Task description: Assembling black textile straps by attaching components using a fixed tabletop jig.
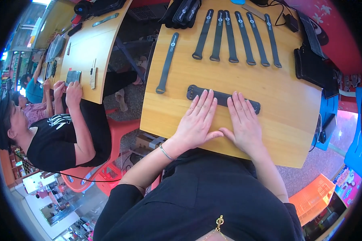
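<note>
A short dark strap piece [221, 98] with rounded ends and small holes lies crosswise on the wooden table [285, 104] in front of me. My left hand [197, 118] is laid flat, fingertips on its left half. On its right half rest the fingers of my right hand [245, 124], also stretched out flat. The two thumbs meet near the table's front edge. Farther left lies a single long dark strap [167, 66] with a loop at its near end. Beyond my hands several similar looped straps [240, 38] are laid in a row.
A pile of dark straps [183, 14] lies at the far left of the table. Black folded pieces [313, 68] sit at the right edge, near a black adapter [290, 23] with a cable. At left, a person [64, 132] works at another table [92, 52], holding a dark piece.
</note>
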